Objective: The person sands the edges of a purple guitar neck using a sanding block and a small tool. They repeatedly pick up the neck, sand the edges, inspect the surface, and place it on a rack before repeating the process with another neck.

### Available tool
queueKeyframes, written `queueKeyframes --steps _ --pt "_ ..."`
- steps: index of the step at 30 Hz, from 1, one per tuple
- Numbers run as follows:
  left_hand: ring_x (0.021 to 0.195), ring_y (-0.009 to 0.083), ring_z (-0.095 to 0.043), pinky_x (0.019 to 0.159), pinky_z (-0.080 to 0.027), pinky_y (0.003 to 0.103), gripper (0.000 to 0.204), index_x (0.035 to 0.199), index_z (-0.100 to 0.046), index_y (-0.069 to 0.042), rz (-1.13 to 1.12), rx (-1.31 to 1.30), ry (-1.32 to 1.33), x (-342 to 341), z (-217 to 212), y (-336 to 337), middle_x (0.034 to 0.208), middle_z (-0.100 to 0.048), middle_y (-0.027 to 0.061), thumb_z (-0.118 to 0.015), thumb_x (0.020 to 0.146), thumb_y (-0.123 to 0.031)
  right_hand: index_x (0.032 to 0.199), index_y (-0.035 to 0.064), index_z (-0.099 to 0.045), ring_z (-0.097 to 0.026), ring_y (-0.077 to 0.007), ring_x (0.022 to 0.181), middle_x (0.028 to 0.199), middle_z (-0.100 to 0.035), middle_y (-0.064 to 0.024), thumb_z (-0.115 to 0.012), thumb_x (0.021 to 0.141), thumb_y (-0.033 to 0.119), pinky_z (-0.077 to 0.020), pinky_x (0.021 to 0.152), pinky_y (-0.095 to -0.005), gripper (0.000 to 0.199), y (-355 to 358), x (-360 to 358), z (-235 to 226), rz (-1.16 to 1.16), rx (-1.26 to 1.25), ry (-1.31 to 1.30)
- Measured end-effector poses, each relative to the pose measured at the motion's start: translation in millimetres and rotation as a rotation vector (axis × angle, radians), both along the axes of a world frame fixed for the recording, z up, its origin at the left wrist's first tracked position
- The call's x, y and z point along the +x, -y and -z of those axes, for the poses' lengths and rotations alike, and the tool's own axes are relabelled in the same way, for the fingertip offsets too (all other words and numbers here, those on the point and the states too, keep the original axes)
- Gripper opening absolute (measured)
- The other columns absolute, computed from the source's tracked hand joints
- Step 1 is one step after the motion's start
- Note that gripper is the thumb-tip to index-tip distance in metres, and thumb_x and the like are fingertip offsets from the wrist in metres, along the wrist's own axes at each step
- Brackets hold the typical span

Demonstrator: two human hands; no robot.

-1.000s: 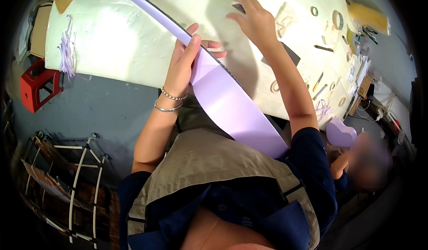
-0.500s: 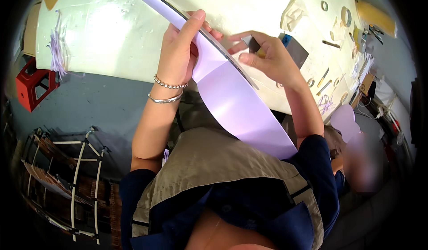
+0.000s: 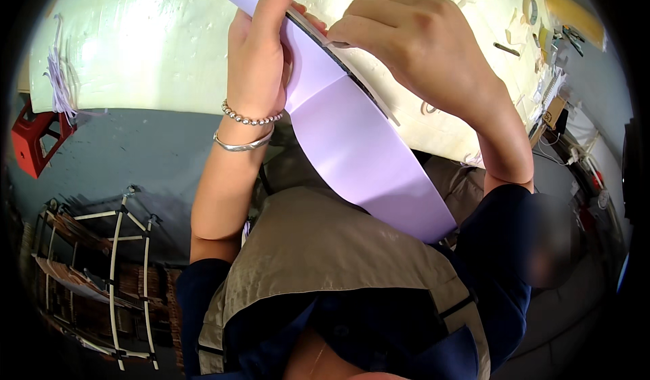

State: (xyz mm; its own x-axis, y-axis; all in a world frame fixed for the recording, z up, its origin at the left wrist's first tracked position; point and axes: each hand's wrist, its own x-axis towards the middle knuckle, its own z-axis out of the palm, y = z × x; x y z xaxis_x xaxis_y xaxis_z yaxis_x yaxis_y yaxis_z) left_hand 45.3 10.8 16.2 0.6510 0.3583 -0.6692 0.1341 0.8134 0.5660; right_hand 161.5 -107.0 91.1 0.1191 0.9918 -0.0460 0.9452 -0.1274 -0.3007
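A lilac curved box-like piece point(image 3: 359, 146) with a fold line across its side slants from the top of the view down to my lap. Along its upper side runs a thin pale board with a dark edge. My left hand point(image 3: 261, 58) is closed around the piece's upper part, thumb up on the near side and fingertips curled over the edge. Just right of it, my right hand point(image 3: 420, 38) is bent over the same edge, thumb and forefinger pinched together. Between them shows a thin greyish tip that I cannot make out; the palm is hidden.
A pale covered worktable point(image 3: 156, 61) lies ahead, with lilac strips point(image 3: 59, 82) hanging at its left edge. Tape rolls point(image 3: 530, 9) and small tools lie at right. A red stool point(image 3: 40, 139) and a pipe-framed rack point(image 3: 115, 271) stand at left. A blurred person is at right.
My right hand has come up and left from open fingers beside the piece to a pinch at its edge. My left hand and the lilac piece have shifted slightly up and left.
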Motion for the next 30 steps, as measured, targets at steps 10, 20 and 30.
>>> queueKeyframes --steps 10,20,30 --pt "0.075 0.0178 -0.058 0.067 -0.047 0.029 0.024 0.087 -0.056 -0.002 0.030 -0.020 0.097 -3 8 -2 0.078 -0.057 0.0066 -0.061 0.087 -0.026 0.072 0.0069 -0.055 -0.054 -0.0173 0.062 0.067 -0.050 -0.0030 -0.061 0.068 0.011 -0.0460 0.053 -0.0302 0.009 -7 2 -13 -0.109 -0.069 -0.040" --pt "0.074 0.0189 -0.059 0.067 -0.048 0.032 0.023 0.086 -0.056 -0.003 0.034 -0.044 0.102 -4 13 -4 0.076 -0.057 0.0065 -0.060 0.087 -0.025 0.071 0.0068 -0.055 -0.058 -0.0200 0.064 0.068 -0.055 -0.0040 -0.059 0.070 0.012 -0.0490 0.056 -0.0311 0.006 -12 3 -24 -0.081 -0.184 -0.095" --pt "0.073 0.0196 -0.059 0.069 -0.049 0.034 0.021 0.088 -0.057 -0.003 -0.019 0.016 0.077 -3 13 -3 0.077 -0.058 0.0066 -0.060 0.087 -0.023 0.072 0.0071 -0.059 -0.061 -0.0193 0.067 0.068 -0.059 -0.0027 -0.060 0.071 0.010 -0.0508 0.057 -0.0310 0.004 -24 0 -30 -0.052 -0.256 -0.029"
